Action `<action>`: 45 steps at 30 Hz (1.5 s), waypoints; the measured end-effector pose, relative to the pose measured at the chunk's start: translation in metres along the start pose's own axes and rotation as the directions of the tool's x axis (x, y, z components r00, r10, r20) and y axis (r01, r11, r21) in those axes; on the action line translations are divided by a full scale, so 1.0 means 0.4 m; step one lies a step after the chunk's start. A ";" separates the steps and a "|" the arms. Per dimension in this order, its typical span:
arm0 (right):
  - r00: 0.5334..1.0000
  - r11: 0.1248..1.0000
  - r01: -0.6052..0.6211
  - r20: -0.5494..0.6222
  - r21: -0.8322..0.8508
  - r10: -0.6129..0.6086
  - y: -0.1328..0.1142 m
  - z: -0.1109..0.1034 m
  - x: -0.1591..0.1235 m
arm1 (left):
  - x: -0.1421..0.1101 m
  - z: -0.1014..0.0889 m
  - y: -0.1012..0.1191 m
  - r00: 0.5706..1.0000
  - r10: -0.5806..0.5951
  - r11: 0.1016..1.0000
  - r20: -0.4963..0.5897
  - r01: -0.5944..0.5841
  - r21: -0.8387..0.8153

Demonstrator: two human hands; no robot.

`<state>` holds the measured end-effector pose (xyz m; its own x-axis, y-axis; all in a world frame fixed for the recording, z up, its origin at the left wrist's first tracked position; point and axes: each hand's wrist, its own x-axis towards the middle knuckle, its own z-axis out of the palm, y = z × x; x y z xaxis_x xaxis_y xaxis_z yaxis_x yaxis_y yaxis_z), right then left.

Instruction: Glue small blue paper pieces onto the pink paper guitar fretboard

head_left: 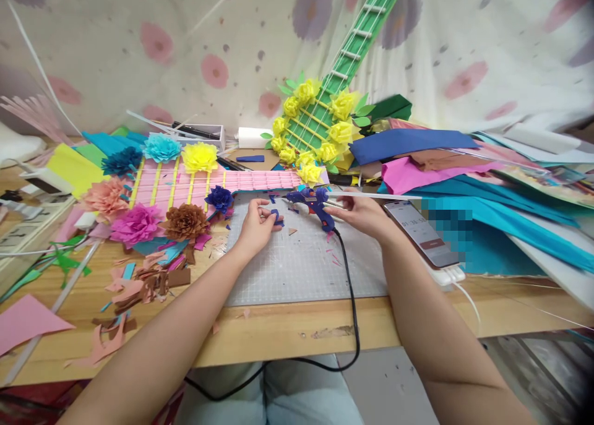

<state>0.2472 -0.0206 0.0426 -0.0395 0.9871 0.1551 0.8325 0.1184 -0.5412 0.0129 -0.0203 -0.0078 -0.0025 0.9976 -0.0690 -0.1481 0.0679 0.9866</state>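
Note:
My left hand (pixel 260 225) is closed above the grey cutting mat (pixel 278 276), pinching a small dark blue paper piece (pixel 277 217) between thumb and fingers. Opposite it, my right hand (pixel 359 213) holds a blue hot glue gun (pixel 312 203) from behind, at its handle. The nozzle points left, towards the left hand. A long white glue stick (pixel 371 195) sticks out of the gun's back, across the right hand. Just left of the left hand, a dark blue paper flower (pixel 219 199) sits on the edge of a pink paper guitar (pixel 179 180) decorated with several coloured flowers.
A green paper guitar (pixel 309 125) with yellow flowers leans at the back. Folded coloured paper (pixel 417 146) and a phone (pixel 420 233) lie to the right. Paper scraps (pixel 143 283) cover the left front. A black cord (pixel 351 289) hangs over the table edge.

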 end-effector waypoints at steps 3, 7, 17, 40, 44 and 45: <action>0.992 0.992 0.118 -0.045 0.047 -0.116 0.000 0.086 0.018 | 0.001 -0.002 0.001 0.999 0.038 0.999 -0.001 -0.038 0.007; 0.997 0.997 0.033 -0.075 0.074 -0.027 -0.009 0.153 0.027 | 0.004 -0.011 -0.001 0.994 0.105 0.994 -0.034 -0.104 0.020; 0.960 0.836 -0.132 0.278 0.532 -0.026 -0.034 0.082 -0.010 | 0.006 -0.029 -0.001 0.991 0.100 0.985 -0.088 -0.086 0.147; 0.984 0.917 -0.053 0.177 0.395 -0.019 -0.036 0.113 -0.006 | 0.005 -0.025 0.005 0.992 0.055 0.987 -0.110 -0.038 0.154; 0.985 0.919 -0.034 0.170 0.392 -0.036 -0.038 0.112 -0.007 | 0.005 -0.025 0.005 0.992 0.059 0.986 -0.111 -0.041 0.159; 0.985 0.919 -0.030 0.166 0.393 -0.039 -0.038 0.112 -0.007 | 0.005 -0.025 0.005 0.992 0.061 0.986 -0.108 -0.043 0.163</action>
<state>0.2099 -0.0205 0.0132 -0.1634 0.9859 0.0365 0.5492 0.1217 -0.8268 0.0028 -0.0181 -0.0074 -0.1179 0.9927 -0.0246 0.0151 0.0266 0.9995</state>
